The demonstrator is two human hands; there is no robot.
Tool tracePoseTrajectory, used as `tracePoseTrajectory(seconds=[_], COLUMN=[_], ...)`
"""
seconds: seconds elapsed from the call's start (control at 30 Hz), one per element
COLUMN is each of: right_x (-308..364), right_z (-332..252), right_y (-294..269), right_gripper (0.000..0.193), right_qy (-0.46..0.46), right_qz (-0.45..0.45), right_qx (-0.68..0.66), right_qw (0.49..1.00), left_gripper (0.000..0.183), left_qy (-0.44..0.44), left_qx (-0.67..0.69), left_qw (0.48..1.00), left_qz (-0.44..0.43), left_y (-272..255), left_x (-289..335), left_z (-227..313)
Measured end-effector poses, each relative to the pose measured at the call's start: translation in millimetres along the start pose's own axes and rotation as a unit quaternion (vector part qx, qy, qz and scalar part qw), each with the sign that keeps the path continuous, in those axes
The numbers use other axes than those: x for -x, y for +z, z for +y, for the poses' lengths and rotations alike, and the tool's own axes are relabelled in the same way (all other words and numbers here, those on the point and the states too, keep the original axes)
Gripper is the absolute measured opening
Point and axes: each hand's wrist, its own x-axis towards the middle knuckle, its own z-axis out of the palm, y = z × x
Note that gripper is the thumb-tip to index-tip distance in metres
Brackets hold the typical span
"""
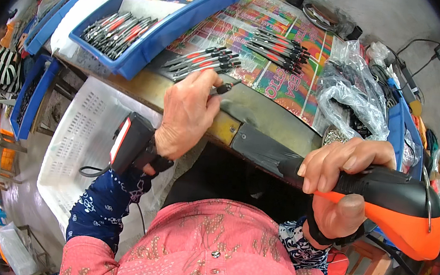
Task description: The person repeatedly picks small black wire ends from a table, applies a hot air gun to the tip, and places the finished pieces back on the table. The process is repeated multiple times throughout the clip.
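Note:
My left hand [187, 112] is closed at the front edge of the table, with a dark pen [225, 87] pinched between thumb and fingers; most of that pen is hidden by the hand. Just beyond lies a bunch of black, silver and red pens [201, 62]. A second bunch of pens [279, 49] rests farther back on the colourful printed sheet [296, 86]. On the right, my right hand [343, 173] wraps around an orange and black power tool [406, 218], thumb underneath and fingers over the top. Its black front end points left, along the table edge.
A blue tray [136, 65] holding many pens stands at the back left. Below it sits a white plastic basket [63, 157]. Clear plastic bags [352, 93] and cables lie at the right, beside another blue bin [405, 131]. A dark strip [262, 148] covers part of the table edge.

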Motion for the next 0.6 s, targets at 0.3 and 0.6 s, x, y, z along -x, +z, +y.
tracePoseTrajectory(seconds=[0.3,0.6], right_x=[-1.7,1.1], right_z=[3.8,0.3], right_y=[-21.7,-23.8], right_gripper=[0.041,0.042], right_qy=[-0.039,0.024], right_qz=[-0.048,0.036], right_qx=[0.04,0.062], right_qw=[0.997,0.997], left_gripper=[0.018,0.02], left_qy=[0.067,0.127], left_qx=[-0.123,-0.22], left_qw=[0.99,0.967], left_qz=[0.016,-0.032], left_y=[27.8,32.7], left_x=[-32.0,-52.7], left_z=[-19.0,-15.8])
